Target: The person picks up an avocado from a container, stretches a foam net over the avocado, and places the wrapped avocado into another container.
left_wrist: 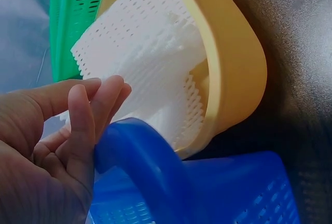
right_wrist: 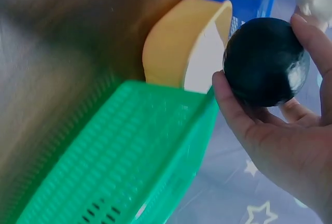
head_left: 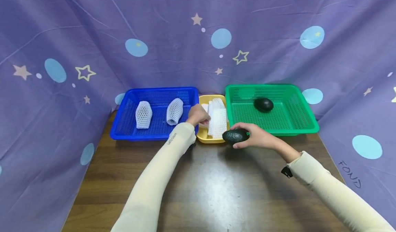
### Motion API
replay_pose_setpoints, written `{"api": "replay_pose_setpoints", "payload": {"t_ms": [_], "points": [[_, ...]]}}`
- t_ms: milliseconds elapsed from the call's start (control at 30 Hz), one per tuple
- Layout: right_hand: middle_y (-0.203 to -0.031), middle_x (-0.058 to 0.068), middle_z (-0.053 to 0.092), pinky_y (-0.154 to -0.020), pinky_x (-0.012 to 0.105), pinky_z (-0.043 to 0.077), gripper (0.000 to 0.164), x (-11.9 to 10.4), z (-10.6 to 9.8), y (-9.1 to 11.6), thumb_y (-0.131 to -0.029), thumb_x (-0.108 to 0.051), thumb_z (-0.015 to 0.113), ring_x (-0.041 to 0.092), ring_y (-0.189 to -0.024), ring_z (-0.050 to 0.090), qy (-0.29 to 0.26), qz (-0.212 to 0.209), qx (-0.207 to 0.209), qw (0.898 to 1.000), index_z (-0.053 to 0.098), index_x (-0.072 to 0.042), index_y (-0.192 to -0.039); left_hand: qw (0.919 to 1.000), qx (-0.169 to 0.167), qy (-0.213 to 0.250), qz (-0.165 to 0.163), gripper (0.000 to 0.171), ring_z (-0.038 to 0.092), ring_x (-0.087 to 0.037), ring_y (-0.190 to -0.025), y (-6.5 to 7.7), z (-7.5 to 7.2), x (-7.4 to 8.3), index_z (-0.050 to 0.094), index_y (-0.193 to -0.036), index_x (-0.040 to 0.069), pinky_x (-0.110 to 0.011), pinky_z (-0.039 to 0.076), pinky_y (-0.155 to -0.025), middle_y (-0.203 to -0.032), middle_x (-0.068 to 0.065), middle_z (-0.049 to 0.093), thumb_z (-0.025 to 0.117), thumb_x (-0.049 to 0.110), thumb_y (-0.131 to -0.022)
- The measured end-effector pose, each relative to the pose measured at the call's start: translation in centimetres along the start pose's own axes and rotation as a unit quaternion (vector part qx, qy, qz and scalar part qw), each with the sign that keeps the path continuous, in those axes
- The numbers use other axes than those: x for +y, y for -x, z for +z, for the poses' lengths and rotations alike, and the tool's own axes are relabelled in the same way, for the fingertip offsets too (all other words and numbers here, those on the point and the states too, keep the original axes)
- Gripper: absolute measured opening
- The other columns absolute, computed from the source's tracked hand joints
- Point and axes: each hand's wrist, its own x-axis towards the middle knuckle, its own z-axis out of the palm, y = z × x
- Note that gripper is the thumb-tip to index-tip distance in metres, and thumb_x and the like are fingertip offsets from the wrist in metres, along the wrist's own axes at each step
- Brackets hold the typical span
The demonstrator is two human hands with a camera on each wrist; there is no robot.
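My right hand [head_left: 256, 136] grips a dark green avocado [head_left: 234, 136] between thumb and fingers, just in front of the green basket's near left corner. In the right wrist view the avocado [right_wrist: 266, 60] appears end-on, round and glossy. My left hand [head_left: 198, 114] reaches over the left side of a small yellow basket [head_left: 211, 141] holding white foam net sleeves [head_left: 220, 118]. Seen from the left wrist, its bent fingers [left_wrist: 83, 112] bunch close together over the white netting [left_wrist: 155, 53]; I cannot tell whether they pinch it.
To the left stands a blue basket [head_left: 148, 135] with two filled white foam nets [head_left: 143, 115] inside. A green basket [head_left: 304, 123] on the right contains another dark avocado [head_left: 263, 105]. All stand on a wooden table [head_left: 204, 190], against a purple curtain [head_left: 173, 15].
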Motion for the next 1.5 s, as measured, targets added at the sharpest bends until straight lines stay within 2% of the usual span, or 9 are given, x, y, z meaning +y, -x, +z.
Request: {"api": "replay_pose_setpoints", "payload": {"t_ms": [300, 467, 567, 800, 1133, 1400, 1500], "points": [[-0.12, 0.006, 0.068, -0.086, 0.033, 0.053, 0.058, 0.6, 3.5, -0.1, -0.078, -0.03, 0.089, 0.02, -0.106, 0.061, 0.037, -0.018, -0.02, 0.999, 0.063, -0.014, -0.127, 0.9997, -0.001, -0.025, 0.008, 0.016, 0.073, -0.013, -0.061, -0.3, 0.3, 0.0, 0.077, -0.07, 0.01, -0.018, 0.046, -0.047, -0.051, 0.005, 0.063, 0.079, 0.016, -0.084], [-0.12, 0.006, 0.069, -0.086, 0.032, 0.054, 0.059, 1.2, 5.1, -0.2, -0.078, -0.031, 0.089, 0.018, -0.105, 0.063, 0.033, -0.024, -0.033, 0.999, 0.063, -0.013, -0.127, 0.9992, 0.003, -0.037, 0.016, 0.017, 0.066, -0.009, -0.052, -0.2, 0.2, -0.2, 0.077, -0.069, 0.011, -0.019, 0.046, -0.049, -0.054, 0.004, 0.065, 0.08, 0.016, -0.084], [-0.121, 0.008, 0.07, -0.089, 0.036, 0.055, 0.059, 1.5, 6.0, -0.3, -0.078, -0.028, 0.089, 0.021, -0.107, 0.064, 0.037, -0.021, -0.038, 0.998, 0.063, -0.011, -0.128, 0.9993, 0.006, -0.034, 0.015, 0.017, 0.067, -0.009, -0.052, -0.1, 0.2, -0.2, 0.077, -0.069, 0.011, -0.019, 0.046, -0.048, -0.054, 0.004, 0.066, 0.08, 0.016, -0.084], [-0.126, 0.012, 0.068, -0.093, 0.042, 0.055, 0.062, 2.3, 7.9, -0.5, -0.078, -0.025, 0.089, 0.026, -0.113, 0.063, 0.094, -0.015, -0.037, 0.995, 0.062, -0.003, -0.129, 0.999, 0.014, -0.041, 0.013, 0.017, 0.074, -0.013, -0.063, -0.3, 0.4, -0.3, 0.077, -0.068, 0.012, -0.019, 0.046, -0.051, -0.052, 0.005, 0.065, 0.081, 0.018, -0.083], [-0.125, 0.013, 0.068, -0.095, 0.045, 0.054, 0.062, 3.1, 8.9, -0.7, -0.078, -0.025, 0.09, 0.028, -0.113, 0.064, 0.09, -0.006, -0.022, 0.996, 0.063, -0.002, -0.129, 0.9989, 0.016, -0.041, 0.017, 0.018, 0.067, -0.01, -0.053, -0.4, 0.4, -0.3, 0.077, -0.069, 0.012, -0.021, 0.047, -0.052, -0.054, 0.003, 0.066, 0.081, 0.019, -0.084], [-0.121, 0.013, 0.07, -0.093, 0.045, 0.054, 0.061, 3.8, 9.5, -0.5, -0.075, -0.024, 0.091, 0.028, -0.109, 0.065, 0.066, 0.012, 0.006, 0.998, 0.065, -0.004, -0.125, 0.999, 0.016, -0.036, 0.019, 0.016, 0.077, -0.017, -0.072, 0.1, 0.4, -0.2, 0.077, -0.072, 0.011, -0.02, 0.046, -0.052, -0.058, 0.002, 0.069, 0.079, 0.018, -0.086], [-0.121, 0.013, 0.07, -0.091, 0.046, 0.054, 0.059, 4.2, 9.9, -0.3, -0.076, -0.026, 0.091, 0.027, -0.108, 0.065, 0.063, 0.021, 0.017, 0.998, 0.064, -0.008, -0.125, 0.9991, 0.017, -0.036, 0.016, 0.017, 0.076, -0.016, -0.071, 0.1, 0.4, -0.2, 0.078, -0.071, 0.011, -0.02, 0.045, -0.052, -0.058, 0.003, 0.069, 0.079, 0.019, -0.086]]}}
